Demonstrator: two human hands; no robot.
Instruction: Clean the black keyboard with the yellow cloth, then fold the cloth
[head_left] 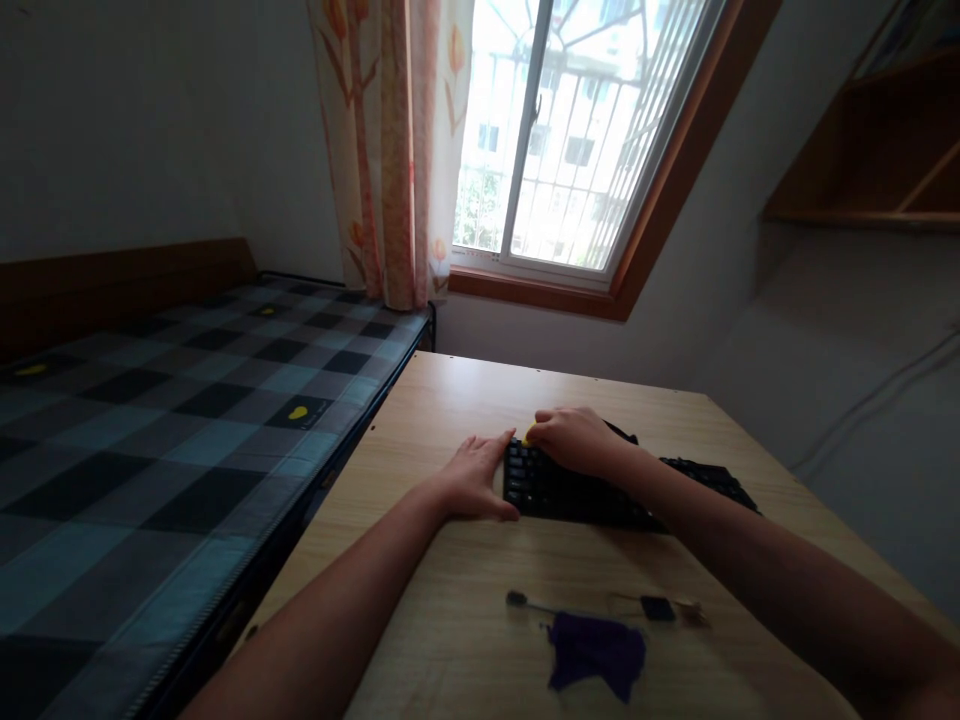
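A black keyboard (pixel 585 490) lies on the wooden table (pixel 450 600), its middle partly covered by my right hand and forearm. My left hand (pixel 476 478) rests at the keyboard's left end, thumb and fingers spread along that edge. Above the upper left keys, my right hand (pixel 576 436) is closed around a small yellow object (pixel 530 434). Only a sliver of it shows between the fingers, so its kind is unclear. A dark cable (pixel 621 431) shows behind the right hand.
Nearer to me lie a purple cloth (pixel 596 655), a thin stick with a dark tip (pixel 516 598) and a small dark square piece (pixel 658 608). To the left is a checked mattress (pixel 225 420). Beyond the table are a curtain (pixel 397 150) and a window (pixel 570 150).
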